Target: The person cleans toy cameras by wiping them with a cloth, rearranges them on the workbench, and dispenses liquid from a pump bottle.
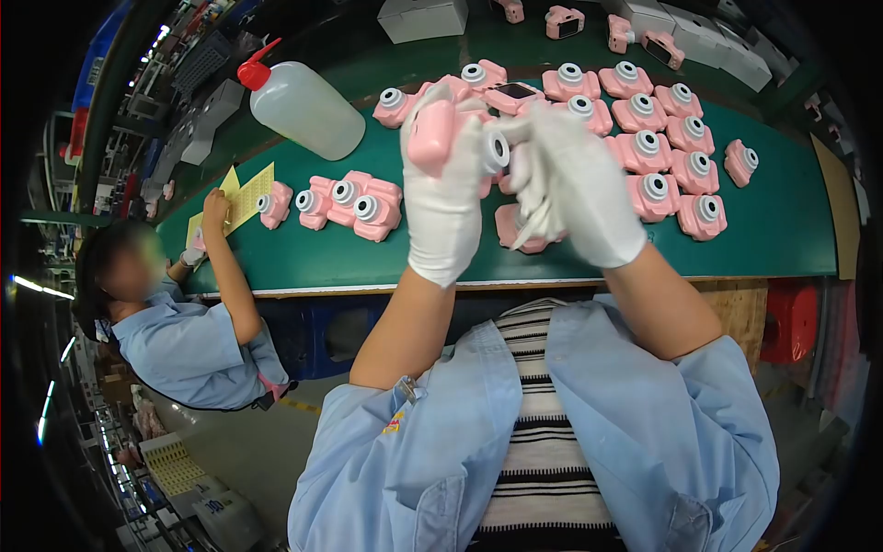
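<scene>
My left hand [445, 207], in a white glove, is wrapped round a pink toy camera [430, 134] held up above the green table [340, 254]. The camera is turned on its side, and its white-ringed lens [497, 150] faces right. Close by that lens is my right hand [581, 175], also gloved; its fingers are bent and smeared by motion. Whether they touch the camera or pinch anything I cannot tell. Partly under my right hand lies another pink camera [515, 226]. Several more pink cameras [647, 147] stand in rows to the right, lenses up.
A bottle with a red spout [308, 109] stands at the back left. More pink cameras [354, 204] sit left of my hands. A co-worker [189, 322] is at the left over a yellow sheet [246, 198]. White boxes [423, 18] line the back; a red stool [789, 320] is at right.
</scene>
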`<action>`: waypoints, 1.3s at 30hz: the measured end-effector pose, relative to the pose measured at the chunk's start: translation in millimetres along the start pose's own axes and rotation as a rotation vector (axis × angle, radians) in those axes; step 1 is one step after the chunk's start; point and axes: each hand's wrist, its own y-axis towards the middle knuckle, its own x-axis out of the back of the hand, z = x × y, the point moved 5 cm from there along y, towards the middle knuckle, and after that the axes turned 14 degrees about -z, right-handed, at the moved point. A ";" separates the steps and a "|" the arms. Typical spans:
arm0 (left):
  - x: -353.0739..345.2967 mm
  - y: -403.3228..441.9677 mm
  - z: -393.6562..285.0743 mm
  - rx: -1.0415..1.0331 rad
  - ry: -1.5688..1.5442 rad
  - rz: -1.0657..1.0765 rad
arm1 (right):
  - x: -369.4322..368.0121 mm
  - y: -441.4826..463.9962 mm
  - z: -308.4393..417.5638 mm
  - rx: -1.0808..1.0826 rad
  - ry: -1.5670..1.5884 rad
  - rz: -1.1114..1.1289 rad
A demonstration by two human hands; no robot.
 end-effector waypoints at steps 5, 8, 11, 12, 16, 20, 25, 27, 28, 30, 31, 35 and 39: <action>-6.4 -7.5 1.6 0.054 0.253 0.302 | -14.6 6.5 35.2 0.775 -0.362 0.006; 4.1 -13.1 3.7 -0.611 0.573 0.321 | -56.3 -26.0 41.6 1.361 -1.153 0.302; -3.8 -12.8 -7.3 -0.523 0.563 0.285 | -37.5 -4.5 37.7 0.941 -0.720 0.220; -5.5 -11.9 -11.9 -0.362 0.506 0.299 | -46.1 -10.1 38.6 1.166 -0.754 0.200; 5.2 0.4 5.5 -0.404 0.506 0.307 | -72.1 -36.1 20.1 1.497 -1.321 0.260; -7.3 -6.5 -2.6 -0.234 0.369 0.179 | -4.2 21.9 28.2 0.616 -0.362 0.049; -5.9 1.8 -0.9 0.278 -0.147 0.138 | -7.8 -1.1 17.3 0.302 -0.078 -0.038; -4.3 2.5 10.0 0.498 -0.303 0.063 | -26.3 -6.9 10.6 0.905 -0.540 0.046; -6.4 -4.0 7.4 0.475 -0.350 0.114 | -34.4 -12.9 5.6 1.217 -0.699 0.003; -4.7 -4.6 13.0 0.508 -0.458 0.246 | -32.8 -6.4 5.9 1.330 -0.855 0.022; -3.7 1.4 17.2 0.559 -0.521 0.326 | -32.9 -3.5 6.6 1.387 -0.935 0.037; -1.8 4.4 13.2 0.256 -0.224 0.152 | -23.0 16.1 12.8 1.039 -0.510 -0.064; 11.2 7.3 -2.7 0.102 0.318 0.021 | -32.6 30.8 24.7 1.415 -1.110 -0.198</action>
